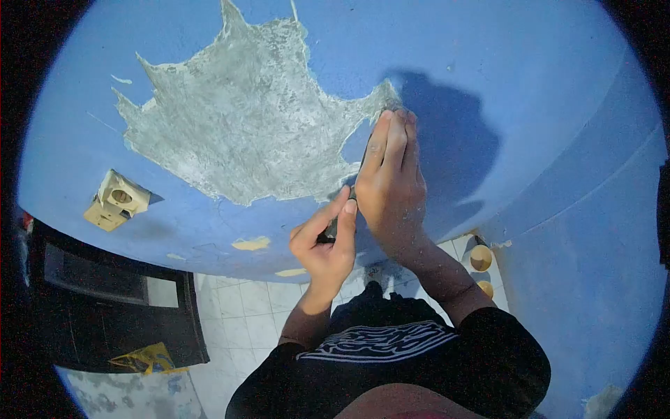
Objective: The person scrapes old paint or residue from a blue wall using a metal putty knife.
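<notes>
A dark, thin scraper is mostly covered by my hands against the blue wall. My left hand pinches its handle end between thumb and fingers. Higher up, my right hand lies along the tool, fingers pressed together, with the fingertips at the wall. A dark edge shows beside those fingers; the rest of the tool is hidden. Just left of my right fingertips spreads a bare grey patch with jagged edges, where the blue paint is gone. The fingertips meet its narrow right-hand tip.
A cream socket box juts from the wall at left. Below it stands a dark cabinet with a yellow item on it. Round yellowish objects rest on the white tiled floor at right.
</notes>
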A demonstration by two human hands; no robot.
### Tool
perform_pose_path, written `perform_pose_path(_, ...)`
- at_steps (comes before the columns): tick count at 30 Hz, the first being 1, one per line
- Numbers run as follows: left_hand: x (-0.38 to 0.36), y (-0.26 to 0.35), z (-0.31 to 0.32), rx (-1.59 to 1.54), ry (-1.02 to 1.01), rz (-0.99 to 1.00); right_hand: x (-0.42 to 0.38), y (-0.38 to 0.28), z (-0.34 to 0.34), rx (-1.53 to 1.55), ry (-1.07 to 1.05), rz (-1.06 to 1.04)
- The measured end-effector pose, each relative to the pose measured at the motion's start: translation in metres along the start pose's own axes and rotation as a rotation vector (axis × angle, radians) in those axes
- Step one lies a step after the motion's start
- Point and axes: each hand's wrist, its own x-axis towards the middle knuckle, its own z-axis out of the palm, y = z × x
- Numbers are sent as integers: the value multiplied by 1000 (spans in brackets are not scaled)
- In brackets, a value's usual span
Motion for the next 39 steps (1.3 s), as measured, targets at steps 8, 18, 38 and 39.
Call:
perform_pose_path(8,-6,-4,-1,-15,23,28,-3,-2,0,18,-17,-16)
perform_pose_path(18,-2,-2,-3,53,-2,72,1,-2,-2,103,-19,40)
perform_pose_path(38,-2,13,-20,-9,-66,-140,-7,-14,-3,81,-24,89)
perform_pose_path(39,-4,13,-21,-10,-59,-147,-10,-17,-1,53,-24,83)
